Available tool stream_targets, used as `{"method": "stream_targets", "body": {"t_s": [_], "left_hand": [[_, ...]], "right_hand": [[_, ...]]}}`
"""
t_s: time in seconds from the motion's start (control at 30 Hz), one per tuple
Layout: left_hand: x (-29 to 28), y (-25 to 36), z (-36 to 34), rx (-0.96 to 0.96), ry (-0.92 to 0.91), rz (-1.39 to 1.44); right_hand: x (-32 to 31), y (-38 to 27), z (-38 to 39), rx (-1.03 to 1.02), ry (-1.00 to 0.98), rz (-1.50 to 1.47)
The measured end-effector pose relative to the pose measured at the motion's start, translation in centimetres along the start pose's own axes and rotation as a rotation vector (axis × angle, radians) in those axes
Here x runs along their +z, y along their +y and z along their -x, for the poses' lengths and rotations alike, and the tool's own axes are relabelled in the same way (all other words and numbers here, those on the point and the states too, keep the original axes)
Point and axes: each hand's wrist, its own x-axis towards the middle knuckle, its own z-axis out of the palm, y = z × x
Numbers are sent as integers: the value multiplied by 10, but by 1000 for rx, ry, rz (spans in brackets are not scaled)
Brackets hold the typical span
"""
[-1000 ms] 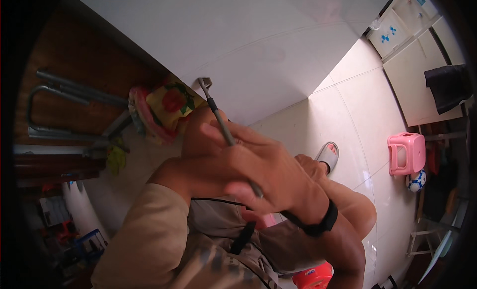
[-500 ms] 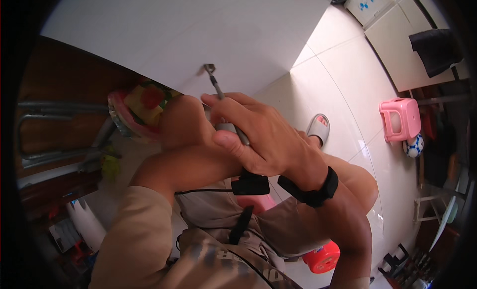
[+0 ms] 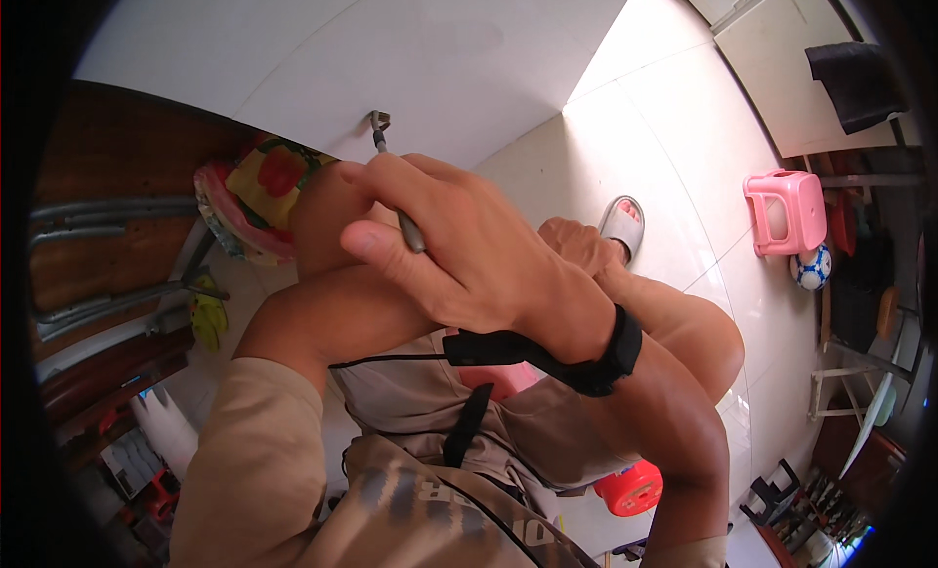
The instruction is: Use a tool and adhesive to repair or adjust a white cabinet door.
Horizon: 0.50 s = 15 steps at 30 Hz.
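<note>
My right hand (image 3: 489, 251), with a black strap around its wrist, is closed around a slim tool with a grey handle (image 3: 411, 234). Its small angled metal head (image 3: 380, 122) is at the white panel (image 3: 459, 70), apparently touching it; the exact kind of tool cannot be made out. My thumb sticks out to the left, away from the handle. Behind the right hand crosses my left forearm (image 3: 362, 309). Beyond it, my left hand (image 3: 576, 244) shows in part beside my lower leg, its fingers mostly hidden.
My bent knees stand close around both arms. A colourful bundle (image 3: 269, 182) and folded metal-tube frames (image 3: 107, 216) lie left. On the tiled floor (image 3: 674, 128) at right are a pink stool (image 3: 787, 213) and a ball (image 3: 811, 268). A red stool (image 3: 630, 488) stands below.
My right hand and the tool have moved left and slightly up, the tool's head shifting along the white panel. The thumb has lifted off the handle. More of my left hand shows.
</note>
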Motion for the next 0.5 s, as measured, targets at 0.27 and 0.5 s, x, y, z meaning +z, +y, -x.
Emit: {"method": "stream_targets", "body": {"t_s": [0.27, 0.5], "left_hand": [[-41, 15, 21, 39, 162, 26], [-29, 6, 23, 147, 595, 64]], "right_hand": [[-39, 2, 0, 81, 73, 31], [-42, -4, 3, -36, 274, -8]]}}
